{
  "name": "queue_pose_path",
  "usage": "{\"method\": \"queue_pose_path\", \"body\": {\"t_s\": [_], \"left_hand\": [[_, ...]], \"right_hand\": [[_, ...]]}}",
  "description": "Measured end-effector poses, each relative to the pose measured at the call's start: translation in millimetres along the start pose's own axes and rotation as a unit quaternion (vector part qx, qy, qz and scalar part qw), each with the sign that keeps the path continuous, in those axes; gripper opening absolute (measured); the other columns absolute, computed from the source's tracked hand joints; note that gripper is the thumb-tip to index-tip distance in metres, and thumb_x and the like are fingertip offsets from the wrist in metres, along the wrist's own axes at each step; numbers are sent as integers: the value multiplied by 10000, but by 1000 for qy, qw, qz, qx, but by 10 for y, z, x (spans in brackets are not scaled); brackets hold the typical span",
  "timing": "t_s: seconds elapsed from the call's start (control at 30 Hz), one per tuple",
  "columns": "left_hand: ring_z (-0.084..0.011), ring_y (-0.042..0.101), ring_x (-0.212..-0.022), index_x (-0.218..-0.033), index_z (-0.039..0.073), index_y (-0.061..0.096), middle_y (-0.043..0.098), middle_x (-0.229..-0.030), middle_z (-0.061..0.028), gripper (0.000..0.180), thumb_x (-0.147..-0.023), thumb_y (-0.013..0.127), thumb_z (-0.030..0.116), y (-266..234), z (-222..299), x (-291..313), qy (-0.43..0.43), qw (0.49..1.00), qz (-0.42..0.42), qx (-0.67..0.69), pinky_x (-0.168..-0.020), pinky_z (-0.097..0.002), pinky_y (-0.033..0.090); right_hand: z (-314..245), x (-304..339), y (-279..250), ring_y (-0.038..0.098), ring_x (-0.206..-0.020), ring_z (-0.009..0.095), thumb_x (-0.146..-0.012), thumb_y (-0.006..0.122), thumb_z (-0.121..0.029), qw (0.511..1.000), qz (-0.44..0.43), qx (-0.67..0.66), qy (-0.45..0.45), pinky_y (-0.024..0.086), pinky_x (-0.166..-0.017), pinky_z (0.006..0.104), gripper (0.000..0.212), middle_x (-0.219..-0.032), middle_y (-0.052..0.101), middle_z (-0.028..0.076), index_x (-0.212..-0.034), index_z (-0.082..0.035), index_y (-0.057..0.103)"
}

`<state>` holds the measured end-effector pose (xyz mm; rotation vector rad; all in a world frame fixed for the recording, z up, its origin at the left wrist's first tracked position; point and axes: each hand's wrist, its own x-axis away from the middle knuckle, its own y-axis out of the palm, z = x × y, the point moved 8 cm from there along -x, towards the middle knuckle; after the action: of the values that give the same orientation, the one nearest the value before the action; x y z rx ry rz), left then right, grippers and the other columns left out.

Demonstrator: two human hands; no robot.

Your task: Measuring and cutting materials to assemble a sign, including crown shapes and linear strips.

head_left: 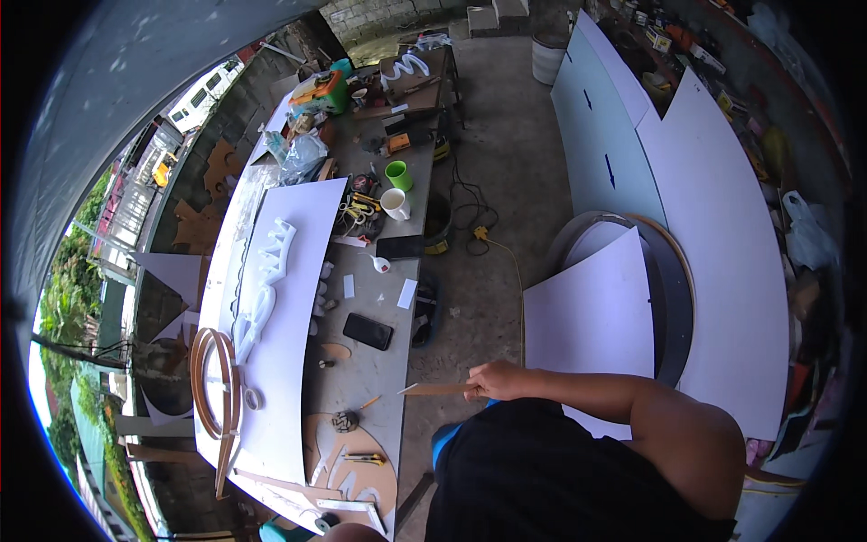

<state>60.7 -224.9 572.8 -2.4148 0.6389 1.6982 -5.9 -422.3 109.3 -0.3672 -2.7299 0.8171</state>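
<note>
My right hand (497, 381) is closed round one end of a thin flat brown strip (435, 389) with a pale tip, which looks like a piece of board. The strip reaches left over the edge of the grey worktable (366, 294). My left hand does not show; only a bit of bare skin is visible at the lower edge. On the table near the strip lie a pencil (370, 402), a dark round lump (345, 421), a yellow utility knife (365, 459) and a black phone (368, 331). A metal square (357, 513) rests at the near end.
A large white sheet (298, 361) carries white cut shapes and a roll of tape (254, 398); brown hoops (215, 384) stand at its left. Farther up are a white mug (395, 204) and a green cup (398, 175). Big white panels (722, 271) lean at right. A yellow cord (518, 280) crosses the floor.
</note>
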Motion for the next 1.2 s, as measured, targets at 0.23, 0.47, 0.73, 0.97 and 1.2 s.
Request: {"method": "queue_pose_path", "body": {"t_s": [0.23, 0.47, 0.73, 0.97, 1.2], "left_hand": [[-251, 377, -1238, -1388, 90, 411, 434, -1265, -125, 551, -907, 476, 352, -1, -153, 6, -84, 996, -19, -35, -1033, -427, 274], [-240, 403, -1192, -1328, 84, 431, 453, -1222, -126, 500, -926, 475, 378, -35, -361, 183, -182, 980, -51, -67, -1002, -419, 299], [-227, 432, -1140, -1259, 77, 453, 475, -1173, -128, 454, -947, 473, 407, -154, -594, 510, -293, 946, -83, -107, -967, -411, 327], [-216, 458, -1094, -1199, 71, 473, 494, -1130, -130, 430, -966, 472, 432, -336, -855, 978, -390, 903, -110, -143, -937, -404, 353], [-205, 484, -1048, -1139, 65, 492, 513, -1087, -132, 422, -985, 470, 458, -585, -1150, 1478, -465, 861, -115, -174, -906, -396, 378]], "right_hand": [[-62, -14, -5, 663, -865, 321, -938, 643, -395, 1000, 8, -15, -9, 509, -764, 432, 307, -922, 648, 112, -1029, -121, 748], [-17, 40, 0, 667, -881, 325, -942, 637, -396, 1000, -11, -16, -8, 514, -773, 430, 319, -924, 663, 113, -1041, -112, 747], [-40, -43, -72, 669, -879, 327, -941, 629, -418, 1000, -12, 0, 6, 516, -772, 433, 336, -914, 665, 108, -1043, -122, 750], [-99, -176, -114, 668, -846, 327, -943, 632, -396, 1000, 1, -11, 6, 517, -760, 433, 303, -889, 661, 102, -1018, -128, 751], [-210, -345, -245, 670, -836, 322, -929, 664, -355, 997, 60, -48, 3, 521, -744, 424, 265, -883, 659, 103, -1006, -117, 750]]}}
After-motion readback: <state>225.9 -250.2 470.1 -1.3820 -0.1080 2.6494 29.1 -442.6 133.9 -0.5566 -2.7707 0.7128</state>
